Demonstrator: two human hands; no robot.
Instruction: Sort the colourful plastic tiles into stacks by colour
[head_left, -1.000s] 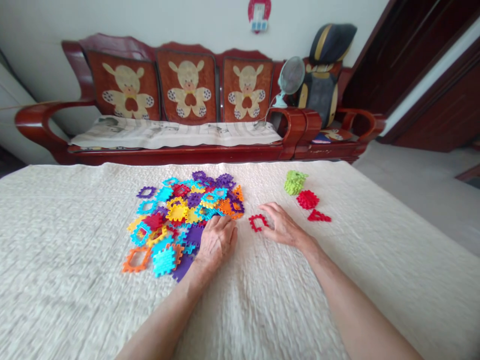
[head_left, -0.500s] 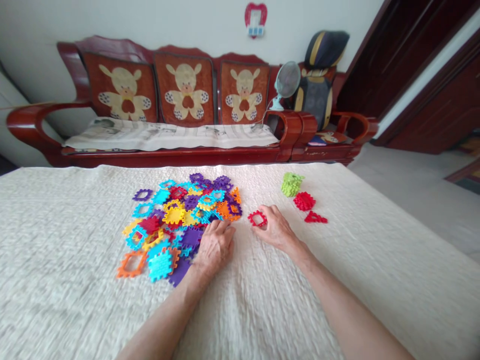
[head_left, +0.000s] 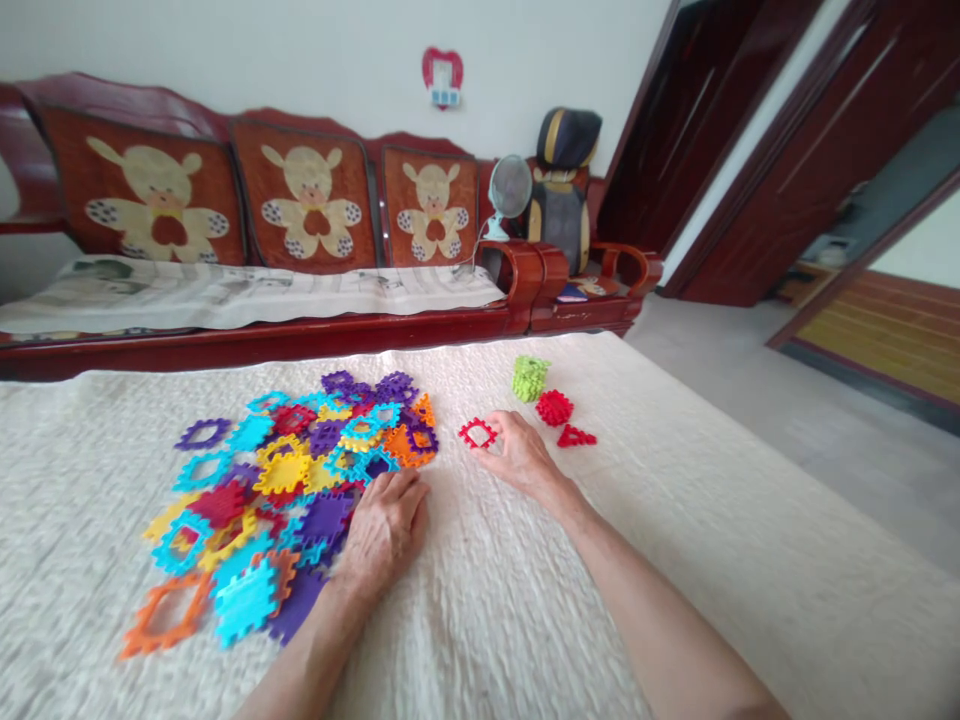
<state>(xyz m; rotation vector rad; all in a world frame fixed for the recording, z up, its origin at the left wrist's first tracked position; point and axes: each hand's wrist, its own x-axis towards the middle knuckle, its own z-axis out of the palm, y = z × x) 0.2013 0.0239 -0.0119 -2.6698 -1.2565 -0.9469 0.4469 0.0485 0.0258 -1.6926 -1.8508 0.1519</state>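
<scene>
The left hand [head_left: 386,520] is laid low, palm down, at the near right edge of a mixed pile [head_left: 289,475], and some purple pieces are partly covered by it and its wrist. The right hand [head_left: 521,455] is reached forward and angled to the left, its back turned up.

The pile's blue, yellow, orange, red and purple pieces are spread overlapping on the cloth-covered table [head_left: 675,550]. Beyond the right hand, a green stack [head_left: 531,378], a red stack [head_left: 555,407] and a red triangle [head_left: 576,436] are set apart from it. A bench [head_left: 315,335] with bear-patterned cushions is seen behind.

By the right thumb and forefinger, a red square frame [head_left: 478,433] is pinched at its edges, just right of the pile. The left fingers are bent and kept together; whether anything is held under them cannot be told.
</scene>
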